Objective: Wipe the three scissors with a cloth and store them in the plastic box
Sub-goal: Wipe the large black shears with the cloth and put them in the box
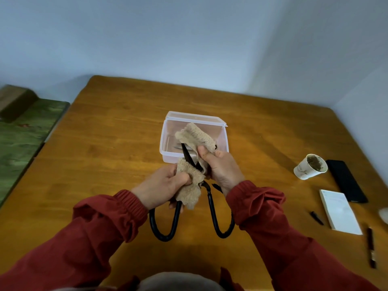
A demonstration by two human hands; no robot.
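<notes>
Scissors (211,208) axis 6-12 o'clock, tips toward box (162,141) at 12; my left hand (168,181), right hand (222,169) grasp cloth (197,134).

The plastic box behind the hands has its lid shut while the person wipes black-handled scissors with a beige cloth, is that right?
Not quite. The head view shows the plastic box with its lid open, folded back at the far edge. The rest holds: the left hand and right hand wipe the black-handled scissors with the beige cloth.
</notes>
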